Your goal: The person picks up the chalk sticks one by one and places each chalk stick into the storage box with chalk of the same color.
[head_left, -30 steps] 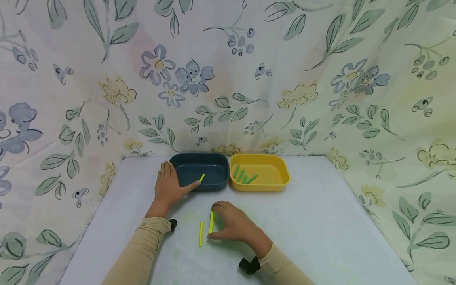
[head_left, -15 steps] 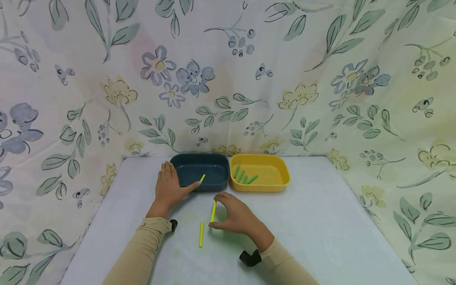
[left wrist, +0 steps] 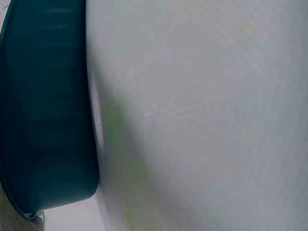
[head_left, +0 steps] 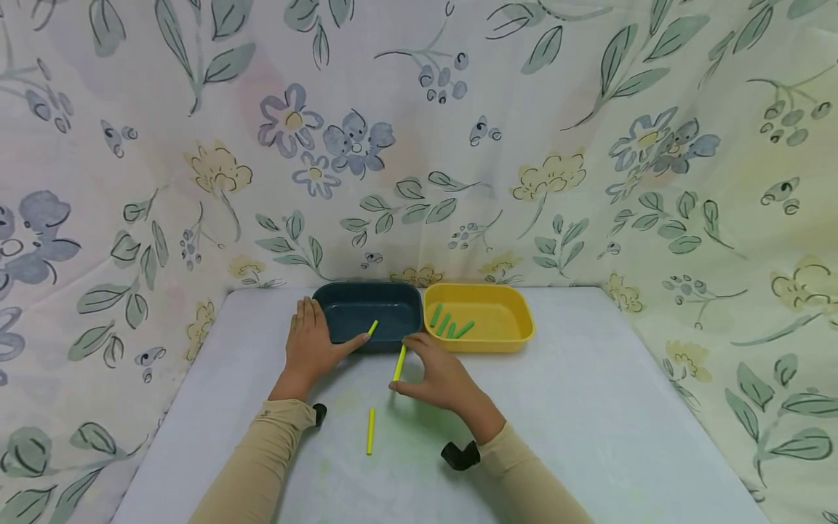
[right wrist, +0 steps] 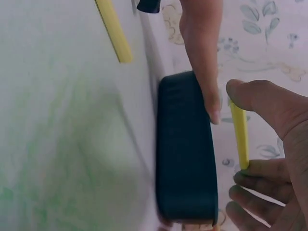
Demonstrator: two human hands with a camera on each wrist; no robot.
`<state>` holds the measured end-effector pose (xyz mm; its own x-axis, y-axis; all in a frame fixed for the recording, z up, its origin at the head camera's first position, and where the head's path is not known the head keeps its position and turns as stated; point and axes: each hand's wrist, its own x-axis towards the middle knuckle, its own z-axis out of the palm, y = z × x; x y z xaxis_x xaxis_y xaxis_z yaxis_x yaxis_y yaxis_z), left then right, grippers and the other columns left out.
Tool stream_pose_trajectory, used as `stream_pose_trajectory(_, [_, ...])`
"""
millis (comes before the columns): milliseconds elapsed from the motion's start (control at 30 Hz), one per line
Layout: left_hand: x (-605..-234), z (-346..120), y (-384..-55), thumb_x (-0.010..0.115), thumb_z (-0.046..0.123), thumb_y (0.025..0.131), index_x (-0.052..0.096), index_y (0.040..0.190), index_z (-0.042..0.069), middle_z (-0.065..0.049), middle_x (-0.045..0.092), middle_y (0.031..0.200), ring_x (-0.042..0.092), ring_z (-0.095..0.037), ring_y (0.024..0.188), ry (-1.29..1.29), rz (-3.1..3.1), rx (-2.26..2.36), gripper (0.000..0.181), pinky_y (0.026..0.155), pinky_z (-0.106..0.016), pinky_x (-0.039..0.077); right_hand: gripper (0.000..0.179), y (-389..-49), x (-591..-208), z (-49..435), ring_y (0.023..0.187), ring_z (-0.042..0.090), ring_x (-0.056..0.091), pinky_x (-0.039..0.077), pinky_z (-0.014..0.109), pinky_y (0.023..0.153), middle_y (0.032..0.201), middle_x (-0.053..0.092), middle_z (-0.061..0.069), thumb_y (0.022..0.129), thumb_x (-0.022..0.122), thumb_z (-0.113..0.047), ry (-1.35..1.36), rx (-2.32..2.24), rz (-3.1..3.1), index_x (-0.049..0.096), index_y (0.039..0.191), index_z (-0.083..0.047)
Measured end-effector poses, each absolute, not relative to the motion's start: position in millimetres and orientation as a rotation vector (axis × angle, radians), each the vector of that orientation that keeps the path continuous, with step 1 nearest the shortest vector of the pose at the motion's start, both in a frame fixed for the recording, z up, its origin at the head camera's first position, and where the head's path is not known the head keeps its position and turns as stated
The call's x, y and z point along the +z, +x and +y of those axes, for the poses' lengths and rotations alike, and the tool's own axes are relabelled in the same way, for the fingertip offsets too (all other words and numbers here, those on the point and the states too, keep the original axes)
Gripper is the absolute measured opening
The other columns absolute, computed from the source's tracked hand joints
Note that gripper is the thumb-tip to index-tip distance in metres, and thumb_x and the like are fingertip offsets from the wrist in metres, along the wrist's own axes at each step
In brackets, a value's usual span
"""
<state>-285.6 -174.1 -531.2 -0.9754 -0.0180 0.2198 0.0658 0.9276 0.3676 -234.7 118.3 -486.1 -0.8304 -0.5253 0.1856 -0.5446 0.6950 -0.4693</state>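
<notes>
My right hand [head_left: 440, 372] pinches a yellow chalk-like stick [head_left: 400, 363] lengthwise between thumb and fingertips, above the cloth just in front of the dark blue tray [head_left: 386, 346]. In the right wrist view the held stick [right wrist: 240, 136] spans from thumb to fingertip. My left hand [head_left: 313, 342] rests against the tray's front left corner, its fingers straight along the left side and its thumb at the front rim. Another yellow stick [head_left: 373, 327] shows inside that tray, partly hidden near the thumb. A further yellow stick [head_left: 370, 431] lies on the white cloth.
A yellow tray [head_left: 504, 345] adjoins the dark blue one on the right, with several green sticks [head_left: 464, 330] at its left side. The white tabletop [head_left: 589, 422] has faint green smudges. A floral curtain [head_left: 419, 145] hangs behind the trays.
My right hand has lifted the yellow stick and carried it away from me and slightly right, up to the tray's front. The left hand has stayed in place.
</notes>
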Motion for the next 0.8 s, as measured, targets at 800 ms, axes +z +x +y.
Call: stream_pose_trajectory(800, [-528, -174, -285, 0.058, 0.093, 0.081, 0.007, 0.165, -0.013, -0.034, 0.0, 0.174, 0.001, -0.05, 0.164, -0.039, -2.894, -0.591, 0.145, 0.132, -0.066, 0.01, 0.081, -265, -495, 109, 0.133, 0.035, 0.063, 0.053, 0.054, 0.112, 0.146, 0.064, 0.014, 0.088, 0.08, -0.061, 0.681, 0.678, -2.779, 0.066, 0.141, -0.002])
